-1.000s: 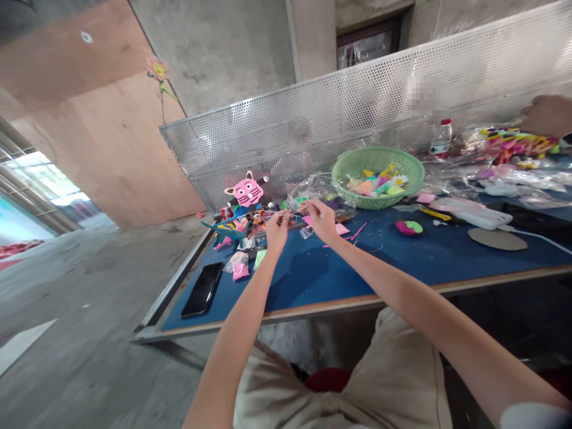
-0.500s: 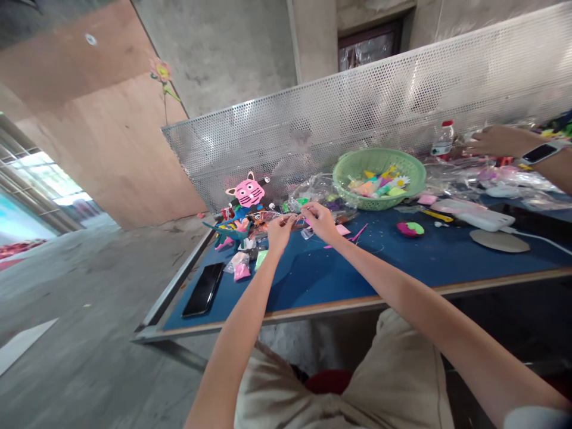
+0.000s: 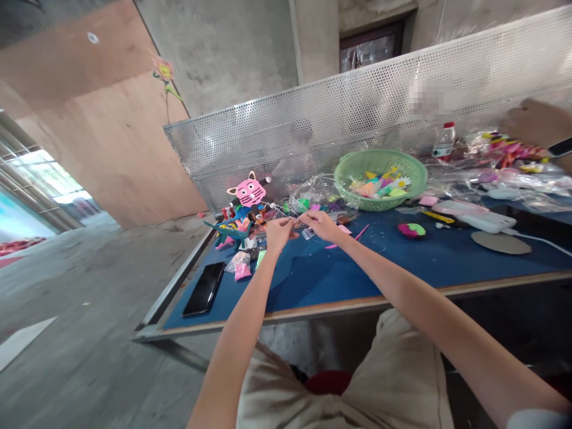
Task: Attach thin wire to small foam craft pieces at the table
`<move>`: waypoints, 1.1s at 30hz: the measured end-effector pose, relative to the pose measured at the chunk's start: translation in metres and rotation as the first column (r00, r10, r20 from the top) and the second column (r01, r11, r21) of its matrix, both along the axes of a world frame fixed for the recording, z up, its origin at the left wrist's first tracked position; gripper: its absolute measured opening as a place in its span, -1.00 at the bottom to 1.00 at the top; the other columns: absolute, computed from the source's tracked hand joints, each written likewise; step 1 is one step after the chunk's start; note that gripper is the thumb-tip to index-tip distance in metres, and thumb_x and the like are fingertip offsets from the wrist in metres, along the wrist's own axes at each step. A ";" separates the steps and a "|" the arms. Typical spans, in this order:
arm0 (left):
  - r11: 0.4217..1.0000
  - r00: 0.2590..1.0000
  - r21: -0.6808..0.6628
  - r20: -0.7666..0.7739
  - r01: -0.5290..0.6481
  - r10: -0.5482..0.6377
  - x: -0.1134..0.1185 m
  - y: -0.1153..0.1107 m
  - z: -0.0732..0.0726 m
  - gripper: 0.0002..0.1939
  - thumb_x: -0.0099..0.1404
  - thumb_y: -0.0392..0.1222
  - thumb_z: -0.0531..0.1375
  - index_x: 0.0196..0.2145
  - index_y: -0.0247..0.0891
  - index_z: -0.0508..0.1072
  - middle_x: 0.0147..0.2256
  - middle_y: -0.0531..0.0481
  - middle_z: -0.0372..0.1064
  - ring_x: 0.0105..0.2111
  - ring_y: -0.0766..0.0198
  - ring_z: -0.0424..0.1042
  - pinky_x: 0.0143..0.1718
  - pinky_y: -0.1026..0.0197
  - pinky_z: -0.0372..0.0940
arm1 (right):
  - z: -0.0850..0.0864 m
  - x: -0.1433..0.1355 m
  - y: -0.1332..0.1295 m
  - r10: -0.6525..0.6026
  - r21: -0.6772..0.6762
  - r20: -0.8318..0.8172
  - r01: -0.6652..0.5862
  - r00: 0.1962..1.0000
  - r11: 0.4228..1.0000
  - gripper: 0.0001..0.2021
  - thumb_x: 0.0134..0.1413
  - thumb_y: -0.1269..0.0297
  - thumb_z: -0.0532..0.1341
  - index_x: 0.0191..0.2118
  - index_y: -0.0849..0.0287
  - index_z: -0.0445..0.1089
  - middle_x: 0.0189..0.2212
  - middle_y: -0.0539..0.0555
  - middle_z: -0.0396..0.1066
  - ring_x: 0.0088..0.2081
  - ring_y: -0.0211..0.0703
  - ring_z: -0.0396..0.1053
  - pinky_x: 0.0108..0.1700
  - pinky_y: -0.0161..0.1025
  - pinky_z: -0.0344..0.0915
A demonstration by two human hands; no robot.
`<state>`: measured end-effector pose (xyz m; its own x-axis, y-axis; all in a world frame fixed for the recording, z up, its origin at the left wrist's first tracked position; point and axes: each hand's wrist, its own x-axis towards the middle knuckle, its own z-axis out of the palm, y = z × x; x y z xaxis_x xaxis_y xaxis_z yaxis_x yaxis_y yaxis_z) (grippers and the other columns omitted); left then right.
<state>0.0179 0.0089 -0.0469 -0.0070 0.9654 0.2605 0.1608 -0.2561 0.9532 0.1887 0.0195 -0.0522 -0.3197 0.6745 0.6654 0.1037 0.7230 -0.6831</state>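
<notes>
Over the back of the blue table my left hand [image 3: 279,233] and my right hand [image 3: 322,226] almost meet at the fingertips. Both are closed in a pinch on thin wire [image 3: 280,211], whose pale strands show just behind the left fingers. How the wire runs between the fingertips is too small to make out. Left of my left hand stands a pink cat face [image 3: 249,193] with black whiskers, above a cluster of colourful clay figures. Pink strips [image 3: 361,232] lie on the table to the right of my right hand.
A green basket [image 3: 422,179] of coloured pieces stands behind, before a perforated metal panel [image 3: 250,128]. A black phone [image 3: 204,289] lies at the left edge. Farther right are a power bank [image 3: 476,215], a bottle [image 3: 444,143] and another person's hand [image 3: 529,122].
My hands stay close together and pinched, with the right fingers slightly lower. The other person's hand has moved up and to the right, away from the plastic bags.
</notes>
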 end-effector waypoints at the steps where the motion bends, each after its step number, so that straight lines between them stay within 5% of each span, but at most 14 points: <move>1: 1.000 0.998 0.004 -0.066 -0.007 0.007 -0.001 -0.001 0.000 -0.76 0.22 -0.02 0.32 -0.42 -0.26 0.61 -0.48 -0.02 0.53 -0.58 0.21 0.49 -0.46 0.18 0.39 | 0.000 0.000 0.001 -0.026 -0.002 -0.002 0.026 1.000 1.000 -0.54 0.28 -0.12 0.12 -0.34 0.11 0.58 -0.33 0.08 0.60 -0.24 -0.08 0.53 -0.06 -0.14 0.39; 6: 0.977 0.885 0.171 -0.427 -0.123 0.186 -0.004 -0.007 0.005 -0.53 0.27 0.20 0.23 -0.60 -0.19 0.55 -0.65 -0.04 0.40 -0.47 0.14 0.47 -0.36 0.21 0.24 | -0.003 0.004 0.007 -0.100 -0.107 -0.067 0.093 0.993 0.990 -0.50 0.30 -0.13 0.07 -0.42 0.14 0.50 -0.46 0.06 0.56 -0.36 -0.12 0.49 -0.18 -0.18 0.41; 9: 0.939 0.849 0.301 -0.439 -0.167 0.292 -0.004 -0.011 0.007 -0.53 0.28 0.21 0.22 -0.59 -0.18 0.55 -0.57 -0.08 0.44 -0.38 0.09 0.47 -0.29 0.21 0.20 | -0.005 0.006 0.015 -0.122 -0.183 -0.183 0.088 0.976 0.979 -0.47 0.22 -0.24 0.11 -0.46 0.14 0.44 -0.49 0.08 0.54 -0.40 -0.12 0.46 -0.26 -0.20 0.41; 12: 0.909 0.884 0.410 -0.392 -0.080 0.255 -0.002 -0.011 0.006 -0.65 0.28 0.15 0.26 -0.45 -0.16 0.60 -0.45 -0.06 0.50 -0.37 0.13 0.44 -0.27 0.22 0.19 | -0.009 0.006 0.024 -0.145 -0.255 -0.298 0.068 0.944 0.965 -0.44 0.11 -0.34 0.15 -0.47 0.13 0.40 -0.51 0.09 0.53 -0.44 -0.13 0.44 -0.32 -0.20 0.39; 15: 0.916 0.881 0.387 -0.464 0.105 0.096 -0.001 -0.008 0.003 -0.74 0.23 0.11 0.33 -0.36 -0.13 0.63 -0.38 -0.06 0.55 -0.39 0.14 0.42 -0.25 0.22 0.20 | -0.014 0.007 0.030 -0.146 -0.295 -0.336 0.044 0.930 0.955 -0.42 0.03 -0.38 0.19 -0.48 0.13 0.40 -0.52 0.09 0.51 -0.47 -0.15 0.42 -0.38 -0.22 0.34; 18: 0.934 0.852 0.320 -0.523 0.159 0.034 -0.002 -0.005 -0.001 -0.78 0.16 0.06 0.40 -0.34 -0.10 0.63 -0.38 -0.06 0.54 -0.35 0.10 0.44 -0.20 0.21 0.23 | -0.016 0.008 0.033 -0.142 -0.325 -0.332 0.028 0.932 0.945 -0.41 -0.01 -0.38 0.23 -0.47 0.15 0.41 -0.49 0.11 0.52 -0.46 -0.15 0.42 -0.40 -0.23 0.33; 23: 0.939 0.867 0.329 -0.491 0.094 0.085 -0.005 -0.001 -0.003 -0.81 0.13 0.01 0.43 -0.38 -0.11 0.63 -0.36 -0.09 0.54 -0.21 0.03 0.46 -0.14 0.20 0.24 | -0.015 0.009 0.029 -0.109 -0.395 -0.329 -0.031 0.938 0.918 -0.41 -0.06 -0.39 0.27 -0.45 0.14 0.38 -0.45 0.13 0.55 -0.42 -0.16 0.42 -0.39 -0.24 0.36; 28: 0.948 0.833 0.314 -0.538 0.055 0.130 -0.003 -0.003 -0.004 -0.73 0.23 0.07 0.34 -0.49 -0.15 0.59 -0.47 -0.09 0.51 -0.32 0.06 0.46 -0.20 0.19 0.21 | -0.014 0.007 0.025 -0.106 -0.413 -0.305 -0.031 0.946 0.910 -0.40 -0.04 -0.41 0.25 -0.45 0.14 0.36 -0.35 0.16 0.54 -0.37 -0.13 0.43 -0.44 -0.22 0.43; 33: 0.951 0.795 0.306 -0.566 -0.043 0.218 0.001 -0.008 -0.002 -0.62 0.33 0.13 0.20 -0.48 -0.16 0.56 -0.45 -0.07 0.55 -0.31 0.08 0.47 -0.20 0.19 0.23 | -0.015 0.005 0.025 -0.116 -0.377 -0.214 0.028 0.970 0.926 -0.41 0.10 -0.38 0.16 -0.30 0.15 0.42 -0.33 0.11 0.48 -0.49 -0.24 0.37 -0.58 -0.32 0.28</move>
<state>0.0189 0.0009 -0.0485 0.1109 0.8598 0.4984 0.7158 -0.4170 0.5602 0.1939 0.0450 -0.0674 -0.1308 0.9010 0.4137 -0.0444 0.4115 -0.9103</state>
